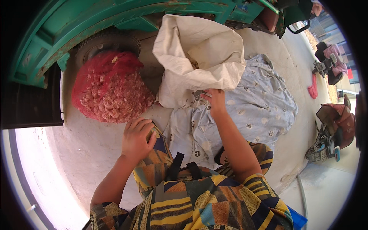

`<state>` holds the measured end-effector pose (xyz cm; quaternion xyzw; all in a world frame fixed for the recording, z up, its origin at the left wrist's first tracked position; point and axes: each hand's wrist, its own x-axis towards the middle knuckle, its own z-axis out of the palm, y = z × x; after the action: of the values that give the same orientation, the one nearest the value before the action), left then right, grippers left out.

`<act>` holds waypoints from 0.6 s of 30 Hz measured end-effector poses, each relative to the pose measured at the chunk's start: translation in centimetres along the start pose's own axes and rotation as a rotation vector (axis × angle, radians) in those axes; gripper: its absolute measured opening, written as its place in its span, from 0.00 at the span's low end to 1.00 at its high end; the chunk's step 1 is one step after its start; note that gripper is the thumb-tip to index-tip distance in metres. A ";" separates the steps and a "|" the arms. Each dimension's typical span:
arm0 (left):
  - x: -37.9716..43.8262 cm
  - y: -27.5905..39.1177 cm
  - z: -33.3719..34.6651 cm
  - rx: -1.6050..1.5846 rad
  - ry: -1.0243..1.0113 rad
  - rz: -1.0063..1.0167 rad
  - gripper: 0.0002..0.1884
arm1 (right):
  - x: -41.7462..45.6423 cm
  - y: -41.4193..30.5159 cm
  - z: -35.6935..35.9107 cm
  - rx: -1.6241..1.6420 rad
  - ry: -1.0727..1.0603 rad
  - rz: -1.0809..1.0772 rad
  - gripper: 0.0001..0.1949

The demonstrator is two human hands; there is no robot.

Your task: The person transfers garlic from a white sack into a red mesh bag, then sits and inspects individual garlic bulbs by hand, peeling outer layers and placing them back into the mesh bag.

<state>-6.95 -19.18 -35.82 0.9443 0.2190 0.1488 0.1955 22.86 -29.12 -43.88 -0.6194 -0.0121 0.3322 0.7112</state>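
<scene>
My left hand (pixel 139 136) rests over my bent left knee, fingers draped over the patterned trouser cloth and thumb apart, holding nothing. Beyond it a red mesh bag (pixel 110 86) bulges with many pale pinkish pieces, perhaps garlic. In front of me a white woven sack (pixel 198 69) stands with its wide mouth agape; only a little brownish content shows deep inside. At the sack's near side is my right hand (pixel 215 99), just below the folded rim. Some fingertips are hidden there, so a grip cannot be made out. A light blue printed cloth (pixel 256 100) spreads beneath that arm.
A green metal vehicle body (pixel 115 14) with a rubber tire (pixel 109 43) borders the far side. To the right stand a scooter (pixel 330 61) and a stroller-like wheeled thing (pixel 333 132). A dark panel (pixel 34 103) is at left; a blue plastic object (pixel 297 217) lies behind my right side.
</scene>
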 end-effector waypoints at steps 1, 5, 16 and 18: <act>-0.1 -0.1 0.0 -0.012 0.008 0.007 0.11 | -0.2 -0.3 -0.4 0.066 -0.019 0.079 0.14; -0.5 -0.6 -0.3 -0.044 0.042 -0.009 0.10 | -1.7 -1.1 -2.8 0.215 0.117 0.277 0.22; 4.1 -0.1 0.8 -0.589 0.163 -0.161 0.24 | 2.5 -14.3 -1.7 -0.789 0.202 -0.536 0.45; 7.9 2.0 1.0 -0.676 0.218 -0.177 0.32 | 5.0 -15.5 -0.9 -1.097 0.161 -0.516 0.47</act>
<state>0.96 -17.43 -34.30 0.7824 0.2580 0.2948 0.4842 34.24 -27.60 -32.34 -0.8956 -0.2773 0.0469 0.3447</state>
